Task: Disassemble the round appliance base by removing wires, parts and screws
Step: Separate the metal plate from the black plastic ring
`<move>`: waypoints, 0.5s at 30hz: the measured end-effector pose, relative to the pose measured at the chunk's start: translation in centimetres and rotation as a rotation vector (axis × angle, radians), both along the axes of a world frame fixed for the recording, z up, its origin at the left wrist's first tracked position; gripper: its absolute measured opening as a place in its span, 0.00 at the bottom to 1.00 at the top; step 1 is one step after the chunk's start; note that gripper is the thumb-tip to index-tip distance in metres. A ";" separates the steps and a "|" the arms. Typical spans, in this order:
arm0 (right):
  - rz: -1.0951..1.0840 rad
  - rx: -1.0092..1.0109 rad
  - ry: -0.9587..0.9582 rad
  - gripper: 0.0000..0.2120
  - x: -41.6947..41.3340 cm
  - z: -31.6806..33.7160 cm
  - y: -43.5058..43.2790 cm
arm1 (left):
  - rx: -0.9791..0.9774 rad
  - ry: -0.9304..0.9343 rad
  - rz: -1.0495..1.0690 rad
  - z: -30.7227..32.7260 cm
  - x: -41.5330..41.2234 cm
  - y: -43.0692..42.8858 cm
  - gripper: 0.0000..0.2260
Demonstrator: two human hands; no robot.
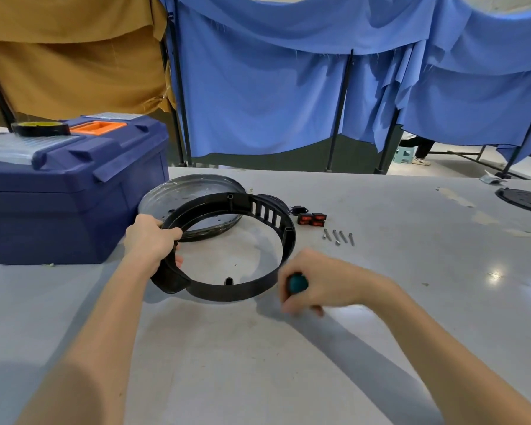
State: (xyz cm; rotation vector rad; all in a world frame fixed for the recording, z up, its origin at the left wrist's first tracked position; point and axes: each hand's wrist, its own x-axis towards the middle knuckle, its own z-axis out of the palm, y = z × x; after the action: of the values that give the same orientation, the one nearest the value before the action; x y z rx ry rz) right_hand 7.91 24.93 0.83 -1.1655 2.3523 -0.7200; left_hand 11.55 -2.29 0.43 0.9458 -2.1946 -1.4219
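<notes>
Left hand (149,237) grips black ring (259,283); right hand (314,283), beside ring, holds screwdriver (298,283). Risk: tilted ring slips, scattering screws (337,237) beyond it.

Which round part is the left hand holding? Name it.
The black ring: the left hand grips its rim. The metal pan behind and the far-right disc are unheld.

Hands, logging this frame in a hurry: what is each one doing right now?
Left hand: grips the black plastic ring.
Right hand: holds a teal tool handle.
</notes>
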 end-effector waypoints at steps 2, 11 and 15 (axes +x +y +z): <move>-0.173 -0.051 0.093 0.05 -2.5 0.5 1.7 | 0.013 -0.005 -0.005 -0.1 -0.1 -0.1 0.06; -0.720 0.023 0.280 0.04 -11.8 -1.3 5.4 | 0.019 0.013 -0.036 -0.6 -1.0 0.2 0.03; -0.801 0.037 0.282 0.04 -12.4 -2.7 5.5 | 0.000 0.031 -0.034 -1.1 -1.3 0.1 0.03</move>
State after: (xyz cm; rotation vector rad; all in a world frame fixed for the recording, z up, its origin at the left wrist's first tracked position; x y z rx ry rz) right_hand -4.46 30.43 -1.90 -0.2701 3.0711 -0.7762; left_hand 10.29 -2.19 -0.67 0.8843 -2.1982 -1.4426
